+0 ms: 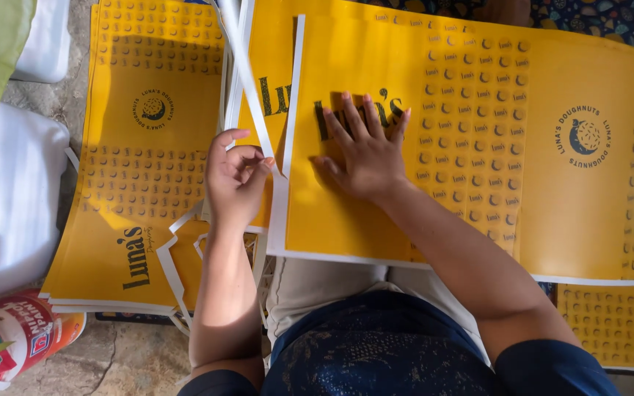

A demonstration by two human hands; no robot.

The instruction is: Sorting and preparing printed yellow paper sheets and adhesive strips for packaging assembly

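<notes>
I see my right hand [367, 150] pressed flat, fingers spread wide, on the yellow printed cardboard sheet [471, 147] across my lap. My left hand [235, 180] pinches the sheet's thin white trim strip [247, 81] at its left edge.

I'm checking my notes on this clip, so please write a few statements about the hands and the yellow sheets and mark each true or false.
1. The right hand lies flat, fingers spread, on the top yellow printed sheet. True.
2. The left hand pinches a thin white strip at the sheet's left edge. True.
3. The left hand holds a pair of scissors. False: no scissors show; it grips only the white strip.
4. The sheet under the right hand is blue. False: it is yellow with dark print and a white border.
5. A second stack of yellow sheets lies to the left. True.
</notes>
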